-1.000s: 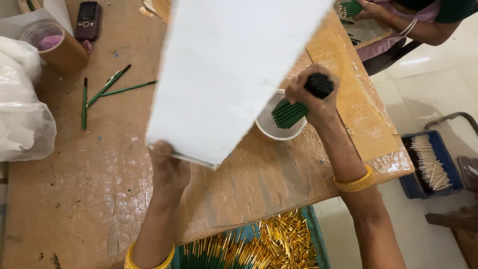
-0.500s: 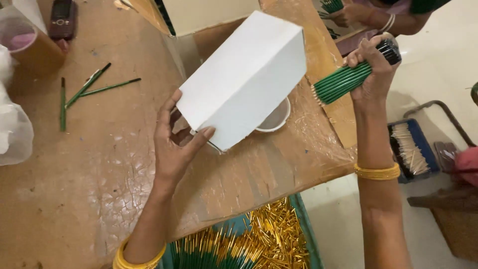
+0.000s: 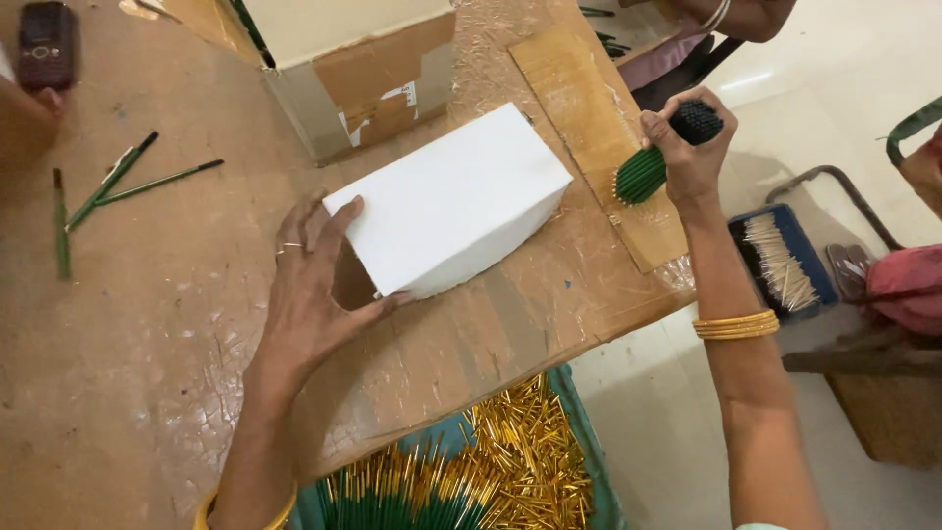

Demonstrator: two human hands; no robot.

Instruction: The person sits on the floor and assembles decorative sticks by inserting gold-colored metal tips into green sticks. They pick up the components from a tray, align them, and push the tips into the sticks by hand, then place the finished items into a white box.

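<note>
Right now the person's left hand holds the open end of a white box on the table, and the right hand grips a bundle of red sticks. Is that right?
Not quite. The head view shows the bundle of sticks in the right hand is green with dark tips, not red. The rest stands: the left hand holds the open end of the white box on the table.

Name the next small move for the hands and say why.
Probably bring the right hand with its green stick bundle to the white paper sleeve's open end, which the left hand holds open on the table; the bundle is apart from it.
</note>
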